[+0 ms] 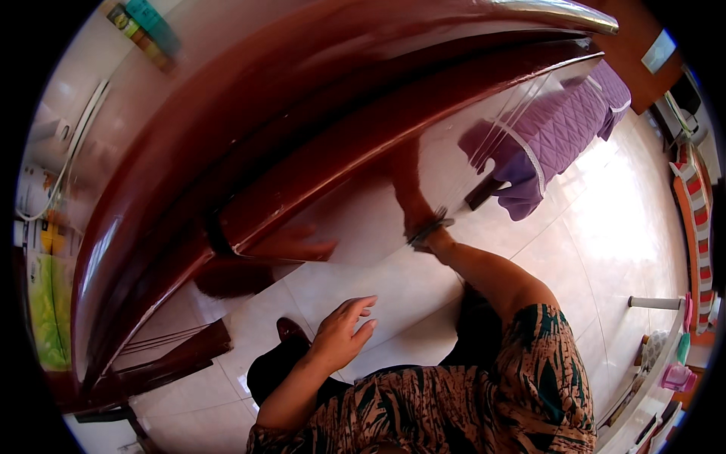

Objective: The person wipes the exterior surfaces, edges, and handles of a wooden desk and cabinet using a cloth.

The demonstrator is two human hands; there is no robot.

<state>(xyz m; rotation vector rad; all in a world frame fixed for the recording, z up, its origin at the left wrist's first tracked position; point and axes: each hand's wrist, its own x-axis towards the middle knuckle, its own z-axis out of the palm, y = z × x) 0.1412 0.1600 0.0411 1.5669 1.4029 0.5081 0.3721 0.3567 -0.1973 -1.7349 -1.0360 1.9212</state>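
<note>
Hands sit at different depths against a glossy dark-red wooden tabletop (249, 144) whose long edge sweeps from lower left to upper right: the right hand (414, 198) reaches up and forward beyond a clear glass pane (378, 250), pressed near the wood, though through the glare it is impossible to tell whether it grips anything. The left hand (344, 333) hovers lower and nearer the body, fingers loosely spread and holding nothing, just short of the pane's near edge. A purple quilted cloth (560, 129) lies well off to the right, so the right hand is closer to the wood.
</note>
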